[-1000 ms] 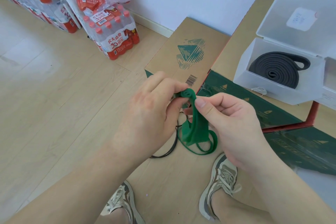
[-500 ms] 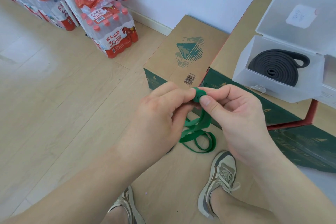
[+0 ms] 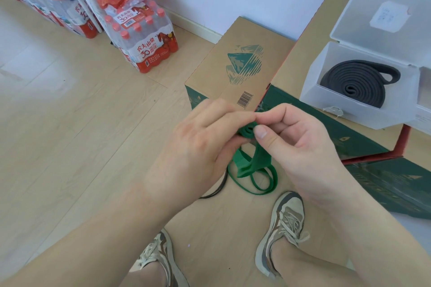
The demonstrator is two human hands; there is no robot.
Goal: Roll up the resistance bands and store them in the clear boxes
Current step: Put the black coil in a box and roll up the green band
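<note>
Head view.

- Hands: both meet low and left of the clear box (image 3: 338,109), nearer the wearer.
  - The left hand (image 3: 198,147) has its fingers curled round the started coil of the green band (image 3: 258,161).
  - The right hand (image 3: 298,144) pinches the same coil between thumb and forefinger.
- Green band: the coil is small, only a few turns. Most of the band hangs loose below the hands, and its loops lie on the floor (image 3: 70,123), left of the clear box.
- Done so far: one dark grey band (image 3: 359,84) lies inside the clear box as a flat spiral, its outer end bulging toward the right wall. The lid (image 3: 384,14) stands open behind it. The clear box sits on cardboard cartons (image 3: 233,72).
- Left to do, as I judge it:
  - Most of the green band's length is not yet wound, and it then needs boxing.
  - A thin black loop (image 3: 217,190) lies on the floor, low and left of the clear box and partly hidden by the left hand. It is probably another band waiting, but I cannot tell for sure.
- A second clear box (image 3: 424,100) shows just right of the first, cut off by the frame edge. I cannot tell what is in it.
- Progress: one band is stored and one is barely begun, so the task is in its early-to-middle stretch.
</note>
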